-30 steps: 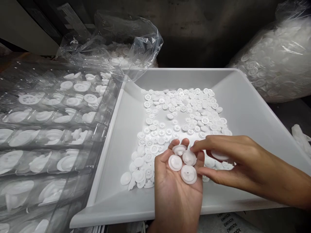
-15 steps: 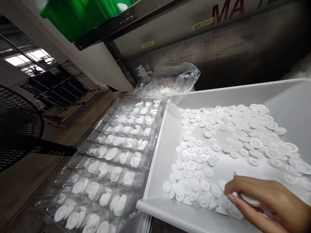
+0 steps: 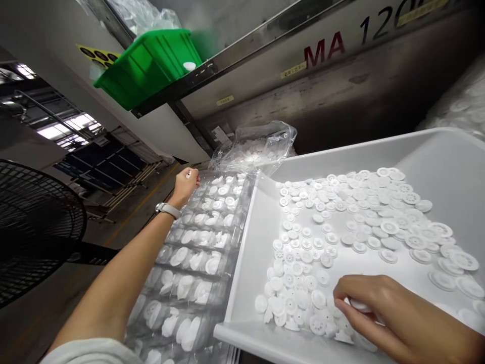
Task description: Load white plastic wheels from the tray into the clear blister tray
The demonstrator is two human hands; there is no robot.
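My left hand (image 3: 185, 185) reaches over the far left corner of a clear plastic blister tray (image 3: 232, 255), its fingers closed around something white that barely shows. Rows of pockets in that tray hold white plastic discs (image 3: 178, 256). Inside the large white bin (image 3: 242, 283) on the right, many loose white plastic discs (image 3: 388, 226) lie scattered, some with spoke-like patterns. My right hand (image 3: 390, 308) is above the bin's near part, fingers curled around a white plastic disc (image 3: 359, 305) that is partly hidden by them.
Behind the tray stands a clear plastic bag (image 3: 261, 144) of white pieces. A green crate (image 3: 151, 65) rests on a machine ledge at the upper left. At the left edge is a black fan (image 3: 38, 232). The machine's metal panel (image 3: 257, 101) runs along the back.
My left hand and forearm have come into view, reaching over the tray's far corner. My right hand stays above the bin, still curled around a disc. The camera view has shifted.
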